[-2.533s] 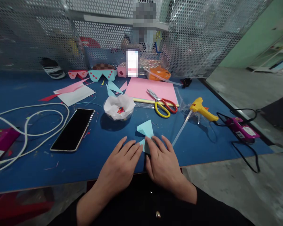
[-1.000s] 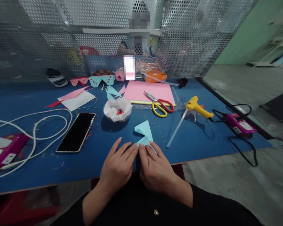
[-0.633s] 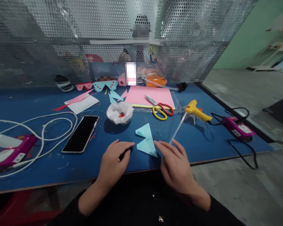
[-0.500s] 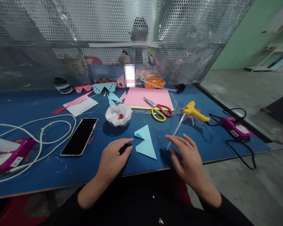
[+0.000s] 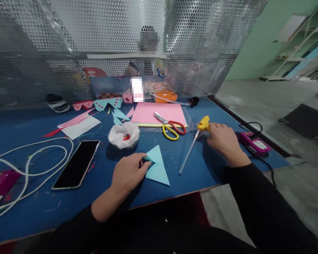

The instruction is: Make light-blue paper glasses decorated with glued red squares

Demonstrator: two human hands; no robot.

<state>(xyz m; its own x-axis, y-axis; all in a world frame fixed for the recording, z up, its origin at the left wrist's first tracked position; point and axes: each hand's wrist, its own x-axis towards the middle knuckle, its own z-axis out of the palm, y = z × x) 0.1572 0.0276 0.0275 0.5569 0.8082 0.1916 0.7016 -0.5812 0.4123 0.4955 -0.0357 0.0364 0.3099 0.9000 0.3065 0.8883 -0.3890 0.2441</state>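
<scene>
A folded light-blue paper lies near the table's front edge, one small flap raised at its left side. At that flap, my left hand pinches the paper between thumb and fingers. My right hand is wrapped round the handle of a yellow hot glue gun, which still rests on the table. From the glue gun a long clear glue stick points toward the front edge. Most of the handle is hidden under my fingers.
Scissors lie on pink paper sheets. A paper-lined bowl stands left of them, near a phone and a looped white cable. Purple power strips sit at the right and far left. Perforated metal rises behind.
My right hand has moved right and forward from beside the blue paper onto the glue gun's handle. My left hand has closed on the paper's raised flap. The camera view has shifted slightly.
</scene>
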